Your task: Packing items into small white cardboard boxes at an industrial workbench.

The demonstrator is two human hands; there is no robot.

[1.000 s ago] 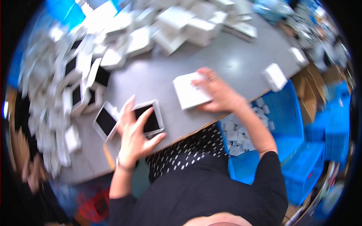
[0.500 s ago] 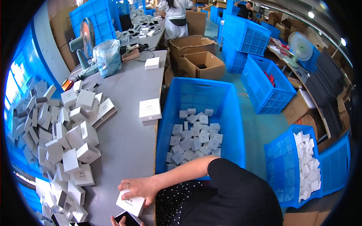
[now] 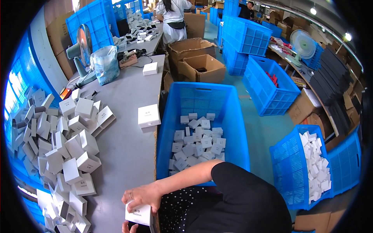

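Note:
At the near edge of the grey table (image 3: 126, 155), my right hand (image 3: 144, 196) grips a small white box lid (image 3: 136, 214) from above, thumb and fingers on its sides. Right below it, at the lower rim of the picture, my left hand (image 3: 129, 228) is closed on a box base with a dark inside (image 3: 142, 228), only partly in view. The lid sits over or against the base; how far it is on, I cannot tell. To the left lies a big heap of white boxes (image 3: 72, 171), some standing open.
A white box (image 3: 149, 115) lies at the table's right edge, a smaller one (image 3: 150, 68) farther back. Beside the table stands a blue crate (image 3: 237, 132) holding many white boxes. A fan (image 3: 82, 46) and a plastic bag (image 3: 105, 65) stand at the back left; a person (image 3: 173, 19) is beyond.
The lid in my right hand has come down over the dark-inside base in my left hand, covering more of it. The whole view has shifted slightly.

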